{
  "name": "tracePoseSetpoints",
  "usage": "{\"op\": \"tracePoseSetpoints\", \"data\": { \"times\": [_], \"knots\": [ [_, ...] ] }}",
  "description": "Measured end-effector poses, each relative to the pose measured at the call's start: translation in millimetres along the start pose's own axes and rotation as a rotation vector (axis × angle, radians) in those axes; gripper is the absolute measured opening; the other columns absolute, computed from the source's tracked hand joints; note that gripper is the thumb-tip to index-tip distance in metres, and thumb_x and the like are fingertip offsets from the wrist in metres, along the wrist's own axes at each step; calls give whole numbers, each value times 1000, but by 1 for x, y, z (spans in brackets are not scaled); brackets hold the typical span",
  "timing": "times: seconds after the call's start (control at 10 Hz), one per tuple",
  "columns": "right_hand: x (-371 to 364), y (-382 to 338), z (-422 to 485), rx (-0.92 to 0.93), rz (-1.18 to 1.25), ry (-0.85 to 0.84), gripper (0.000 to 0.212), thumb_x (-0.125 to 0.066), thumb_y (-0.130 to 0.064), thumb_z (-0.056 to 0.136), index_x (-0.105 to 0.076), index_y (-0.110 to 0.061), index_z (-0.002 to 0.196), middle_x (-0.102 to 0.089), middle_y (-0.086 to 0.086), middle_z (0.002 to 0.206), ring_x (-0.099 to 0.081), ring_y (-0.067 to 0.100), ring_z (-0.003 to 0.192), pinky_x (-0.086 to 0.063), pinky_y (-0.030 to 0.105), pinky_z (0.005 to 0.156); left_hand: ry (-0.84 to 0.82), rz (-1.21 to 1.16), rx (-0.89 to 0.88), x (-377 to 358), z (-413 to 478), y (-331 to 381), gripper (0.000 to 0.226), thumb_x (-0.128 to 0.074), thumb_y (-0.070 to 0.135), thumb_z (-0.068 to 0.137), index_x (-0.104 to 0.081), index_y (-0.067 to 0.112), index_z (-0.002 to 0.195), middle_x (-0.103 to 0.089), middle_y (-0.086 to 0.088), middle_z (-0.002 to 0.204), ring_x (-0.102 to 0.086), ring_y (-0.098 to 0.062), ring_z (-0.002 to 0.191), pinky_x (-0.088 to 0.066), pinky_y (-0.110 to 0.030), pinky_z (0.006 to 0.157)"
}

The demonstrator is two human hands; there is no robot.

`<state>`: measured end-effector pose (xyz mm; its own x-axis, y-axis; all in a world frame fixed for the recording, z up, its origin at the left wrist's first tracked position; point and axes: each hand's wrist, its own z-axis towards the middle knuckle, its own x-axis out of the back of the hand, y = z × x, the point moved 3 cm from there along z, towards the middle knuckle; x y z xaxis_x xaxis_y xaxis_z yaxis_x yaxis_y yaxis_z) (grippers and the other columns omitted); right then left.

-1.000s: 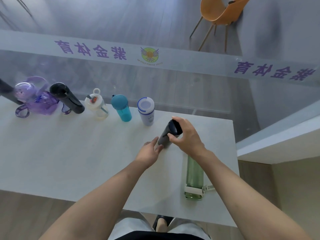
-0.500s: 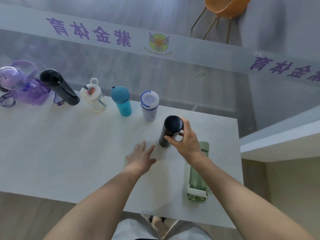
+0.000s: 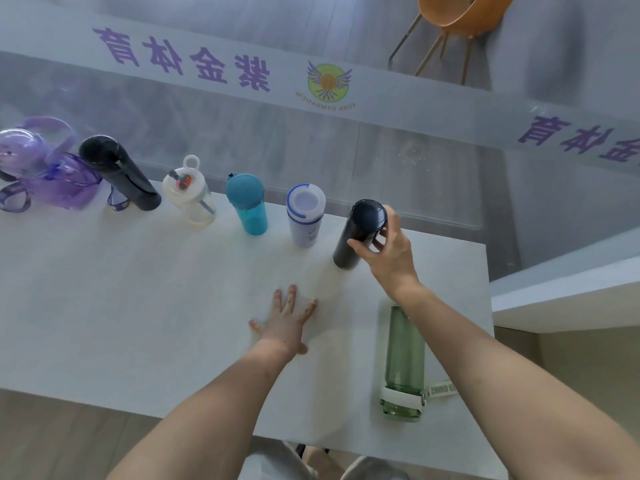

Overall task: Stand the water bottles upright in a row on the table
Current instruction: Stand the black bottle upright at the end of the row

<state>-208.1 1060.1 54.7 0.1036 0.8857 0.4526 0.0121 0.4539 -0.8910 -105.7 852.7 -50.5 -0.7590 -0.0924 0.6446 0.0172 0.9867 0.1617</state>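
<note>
Along the far edge of the white table [image 3: 138,306] stand several bottles in a row: a purple jug [image 3: 45,168], a black flask [image 3: 121,174], a clear bottle with a ring lid [image 3: 190,199], a teal bottle [image 3: 247,202] and a white-and-blue bottle [image 3: 304,216]. At the right end of the row a dark bottle [image 3: 360,230] stands upright, with my right hand [image 3: 388,251] wrapped around its upper part. My left hand [image 3: 287,320] rests flat on the table, fingers spread, holding nothing. A green bottle [image 3: 405,362] lies on its side near the right front corner, partly under my right forearm.
A glass wall with purple lettering runs right behind the table's far edge. The table's right edge lies just past the green bottle, with a white ledge [image 3: 568,292] beyond it. An orange chair [image 3: 460,12] stands behind the glass.
My right hand has carried the dark bottle away from me, stood it upright and set it at the right end of the row. My left hand let go of it and dropped flat onto the table.
</note>
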Motion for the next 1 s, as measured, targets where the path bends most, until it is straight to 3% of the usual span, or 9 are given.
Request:
{"op": "tracePoseSetpoints", "data": {
  "times": [0.1, 0.2, 0.3, 0.7, 0.9, 1.0],
  "knots": [
    [6, 2, 17, -4, -28, 27, 77, -88, -22, 77, -43, -28, 139, -59, -22, 110, -59, -6, 99, -56, 28, 93, -2, 5, -4, 1, 1, 0, 110, -77, 38, 89, 9, 56, 155, 36, 6, 163, 28, -28, 152, -23, -82, 104],
    [10, 4, 22, 0, -64, 26, 76, -88, -25, 78, -42, -28, 139, -60, -21, 109, -60, 0, 94, -50, 13, 85, 4, 5, -4, -1, 1, 0, 110, -77, 38, 89, 9, 56, 155, 36, 6, 163, 28, -28, 152, -23, -82, 103],
    [11, 6, 21, 1, -77, 28, 77, -87, -29, 79, -40, -29, 140, -62, -10, 117, -62, 15, 101, -45, 9, 80, 12, 9, 1, -3, 3, -1, 110, -77, 38, 89, 10, 57, 154, 36, 7, 163, 29, -27, 152, -24, -82, 103],
    [9, 5, 19, -11, -50, 75, 77, -85, -29, 80, -39, -27, 142, -62, -7, 119, -59, 13, 101, -48, 17, 87, 20, -16, 9, -2, 1, 0, 110, -77, 34, 89, 8, 57, 155, 37, 7, 163, 30, -26, 152, -21, -83, 104],
    [7, 7, 23, -40, -21, 70, 78, -85, -26, 81, -39, -28, 144, -63, -8, 119, -59, 13, 102, -41, 3, 81, 22, -16, 7, -2, 0, 1, 109, -77, 35, 89, 7, 56, 155, 36, 6, 163, 29, -26, 152, -22, -82, 105],
    [7, 9, 23, -48, -16, 63, 78, -85, -26, 81, -38, -28, 143, -63, -6, 120, -59, 14, 103, -42, 5, 82, 21, -14, 6, -3, 0, 1, 109, -77, 34, 90, 7, 56, 155, 36, 6, 163, 30, -27, 152, -22, -83, 104]
  ]
}}
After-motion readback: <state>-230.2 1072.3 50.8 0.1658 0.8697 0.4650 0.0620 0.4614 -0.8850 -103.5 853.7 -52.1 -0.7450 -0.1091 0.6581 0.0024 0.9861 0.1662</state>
